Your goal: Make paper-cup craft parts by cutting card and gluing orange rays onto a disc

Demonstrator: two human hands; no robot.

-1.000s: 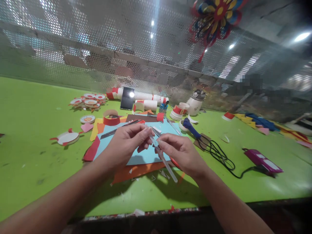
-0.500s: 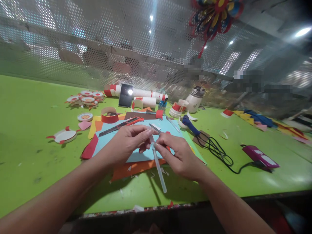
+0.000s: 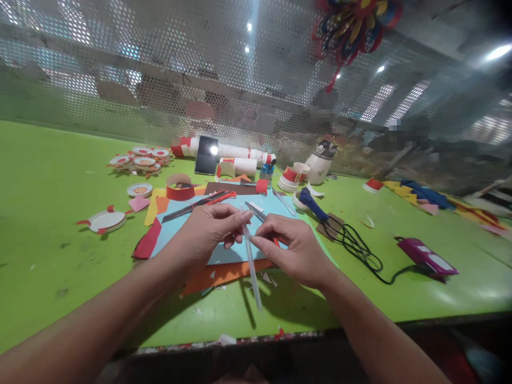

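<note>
My left hand (image 3: 218,226) pinches the upper part of a translucent white stick (image 3: 252,272), whose lower end points down toward the table's front edge. Whether the stick is hollow I cannot make out. My right hand (image 3: 294,248) is closed around a pair of scissors (image 3: 256,210) with grey blades and orange-red handles, mostly hidden by the fingers. The blades point up and left, close beside the left fingertips. My right thumb tip is right beside the stick. Beneath both hands lies light blue paper (image 3: 224,257) on top of orange paper (image 3: 200,282).
A black utility knife (image 3: 184,209) lies on the paper, left of a second translucent stick (image 3: 285,204). Nearby are a red paper ring (image 3: 180,189), a blue-handled corded tool (image 3: 314,205), a purple power strip (image 3: 429,257) and a phone (image 3: 206,156). White discs (image 3: 144,160) are piled at left.
The stick's lower end has swung left. My right hand has moved slightly right, and the scissor blades show more clearly, apart from the stick. The left hand keeps its pinch.
</note>
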